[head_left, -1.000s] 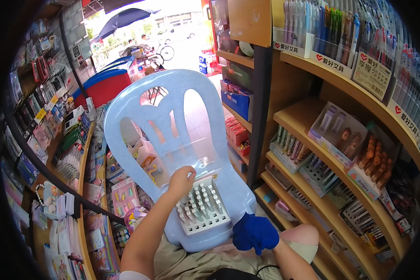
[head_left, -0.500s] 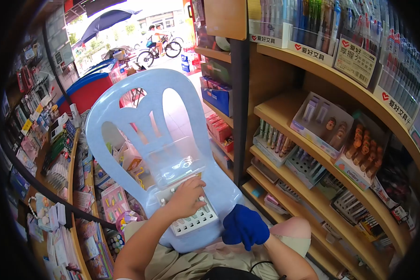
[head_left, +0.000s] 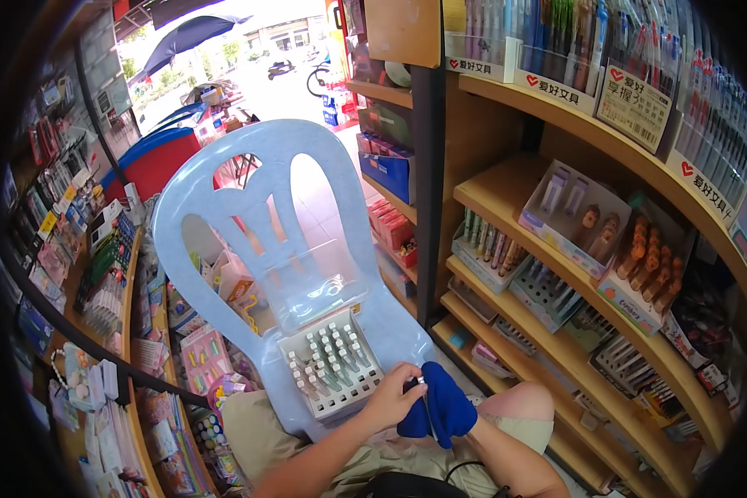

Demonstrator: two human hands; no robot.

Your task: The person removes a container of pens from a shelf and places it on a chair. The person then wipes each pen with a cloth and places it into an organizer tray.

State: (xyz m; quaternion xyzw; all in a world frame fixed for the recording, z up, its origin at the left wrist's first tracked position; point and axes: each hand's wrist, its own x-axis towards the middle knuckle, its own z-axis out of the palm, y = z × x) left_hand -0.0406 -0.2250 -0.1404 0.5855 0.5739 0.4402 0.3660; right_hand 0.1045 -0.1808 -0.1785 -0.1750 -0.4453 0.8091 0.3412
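Left hand (head_left: 390, 402) has come away from the pen box (head_left: 340, 407) and is now just beside the blue cloth (head_left: 454, 388), its thumb and fingers pinching what looks like a pen (head_left: 421, 381) near one pale end. Half a second ago those fingers were down among the pens (head_left: 334, 353) and hid much of the box; now its rows show plainly, with bare holes along the near and right sides. To judge by this, one pen is out and the work has passed from the box to the space between the two hands, over the lap beside the front corner of the chair (head_left: 178, 203). The box itself rests on the seat, its clear lid (head_left: 319, 286) raised and leaning back behind it

Right hand (head_left: 445, 413) is covered by the blue cloth, which may be a glove; I cannot tell whether its fingers are spread or closed, or whether they grip the pen as well. Much of the pen's length is lost against the cloth, and its lower end is hard to make out. Glare blurs part of the lid, the street beyond is washed out, and the dark round border cuts off the shelves (head_left: 494, 192) on the right
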